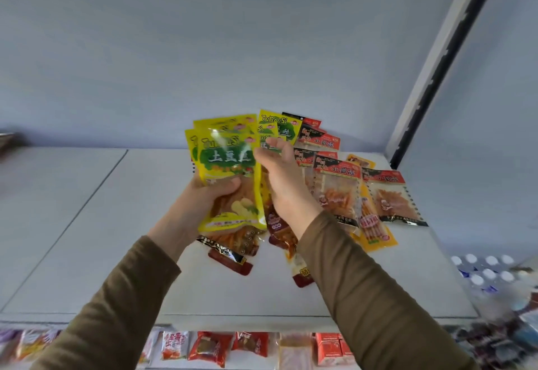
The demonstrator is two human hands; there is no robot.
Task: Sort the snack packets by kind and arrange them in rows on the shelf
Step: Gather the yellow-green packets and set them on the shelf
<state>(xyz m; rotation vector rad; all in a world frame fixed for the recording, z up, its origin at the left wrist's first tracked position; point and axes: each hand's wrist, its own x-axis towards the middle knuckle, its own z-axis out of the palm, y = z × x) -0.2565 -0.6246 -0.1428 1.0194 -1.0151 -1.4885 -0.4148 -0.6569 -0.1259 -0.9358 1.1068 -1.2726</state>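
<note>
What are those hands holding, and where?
The left hand grips a fan of yellow packets at mid-height; the right hand pinches one yellow packet.

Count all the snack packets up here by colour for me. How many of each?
Yellow-green packets: at least 5, fanned out and held up
Red-topped clear packets: at least 5
Orange packets: 2
Dark red packets: at least 2
Total: at least 14. They overlap, so more may be hidden.

Yellow-green packets (230, 163), red-black packets (334, 177), white shelf (87, 224).
</note>
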